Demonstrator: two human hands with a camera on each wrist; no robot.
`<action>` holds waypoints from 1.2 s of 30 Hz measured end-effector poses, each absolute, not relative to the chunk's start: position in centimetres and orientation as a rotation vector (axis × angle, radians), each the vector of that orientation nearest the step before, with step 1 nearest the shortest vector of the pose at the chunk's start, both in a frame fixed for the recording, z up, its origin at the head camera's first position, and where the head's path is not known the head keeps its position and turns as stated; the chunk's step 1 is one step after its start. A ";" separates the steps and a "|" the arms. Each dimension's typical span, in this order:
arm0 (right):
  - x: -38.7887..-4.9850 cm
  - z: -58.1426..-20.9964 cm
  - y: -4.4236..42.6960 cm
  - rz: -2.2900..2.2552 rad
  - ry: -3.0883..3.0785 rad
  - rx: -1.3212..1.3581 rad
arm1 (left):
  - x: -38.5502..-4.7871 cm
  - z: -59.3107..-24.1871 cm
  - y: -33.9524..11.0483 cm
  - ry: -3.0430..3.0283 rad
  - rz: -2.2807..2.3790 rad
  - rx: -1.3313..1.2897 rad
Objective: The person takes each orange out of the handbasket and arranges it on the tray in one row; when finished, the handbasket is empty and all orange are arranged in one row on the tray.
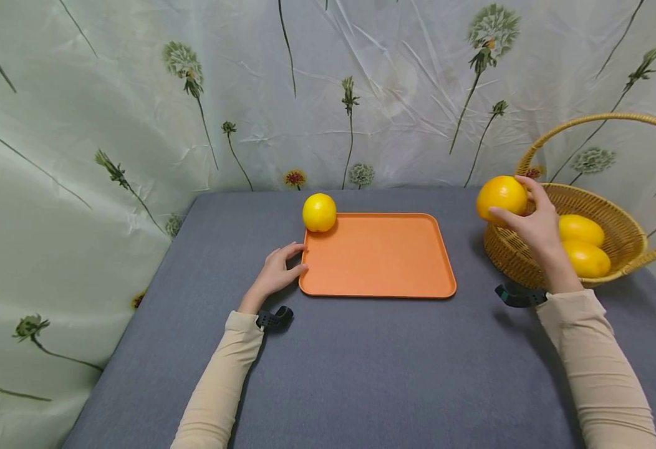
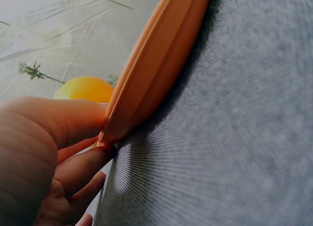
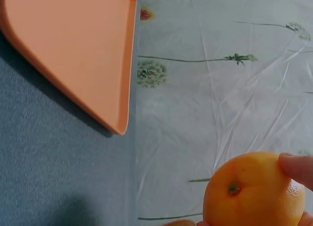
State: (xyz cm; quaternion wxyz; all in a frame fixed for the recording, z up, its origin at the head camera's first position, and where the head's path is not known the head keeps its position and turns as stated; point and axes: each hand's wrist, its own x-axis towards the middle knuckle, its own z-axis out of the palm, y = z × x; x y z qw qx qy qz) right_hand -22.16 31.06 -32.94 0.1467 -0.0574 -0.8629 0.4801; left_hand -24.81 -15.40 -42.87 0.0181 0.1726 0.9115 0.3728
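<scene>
A dark grey-blue cloth (image 1: 395, 362) covers the table, and behind and to the left hangs a pale, shiny, creased curtain (image 1: 137, 93) printed with dandelions and small flowers. An orange tray (image 1: 378, 255) lies flat near the table's far edge, one orange (image 1: 319, 212) sitting in its far left corner. To the right stands a round wicker basket (image 1: 507, 262) with a tall arched handle (image 1: 608, 116); two yellow fruits (image 1: 587, 259) lie inside, close together. The right hand (image 1: 538, 224) pinches a second orange (image 1: 501, 198) between thumb and fingers, raised at the basket's left side, in front of its rim and well apart from the tray. That hand and its wrist hide part of the basket from the head camera. The left hand (image 1: 276, 270) touches the tray's left rim with thumb and fingers parted; whether they truly pinch it, I cannot tell. Black straps (image 1: 275, 318) circle both wrists at the cuffs of the beige sleeves (image 1: 221, 380).
</scene>
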 end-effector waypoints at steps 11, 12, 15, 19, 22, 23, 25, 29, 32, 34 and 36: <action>-22.9 -32.9 29.7 1.449 -2.490 -0.131 | -25.0 -42.8 -15.4 2.834 1.147 0.532; -23.0 -33.0 29.6 1.453 -2.491 -0.127 | -25.0 -42.7 -15.5 2.835 1.149 0.533; -23.1 -33.0 29.2 1.445 -2.498 -0.109 | -25.0 -42.7 -15.5 2.844 1.157 0.543; -23.4 -33.3 28.8 1.446 -2.509 -0.080 | -25.0 -42.8 -15.5 2.851 1.153 0.563; -23.7 -33.6 28.5 1.442 -2.524 -0.067 | -25.0 -43.1 -15.5 2.844 1.152 0.564; -23.8 -33.8 28.4 1.437 -2.529 -0.063 | -25.0 -43.1 -15.5 2.842 1.154 0.563; -24.0 -33.9 28.1 1.433 -2.537 -0.045 | -24.9 -43.2 -15.5 2.841 1.164 0.565; -24.3 -34.0 27.2 1.441 -2.534 0.005 | -24.9 -43.2 -15.5 2.840 1.167 0.568; -24.4 -34.0 26.5 1.442 -2.548 0.028 | -25.0 -43.2 -15.5 2.831 1.160 0.555; -24.6 -33.9 26.1 1.434 -2.564 0.030 | -25.1 -43.2 -15.5 2.831 1.156 0.558; -24.8 -33.8 25.6 1.430 -2.575 0.033 | -25.2 -43.2 -15.6 2.830 1.163 0.559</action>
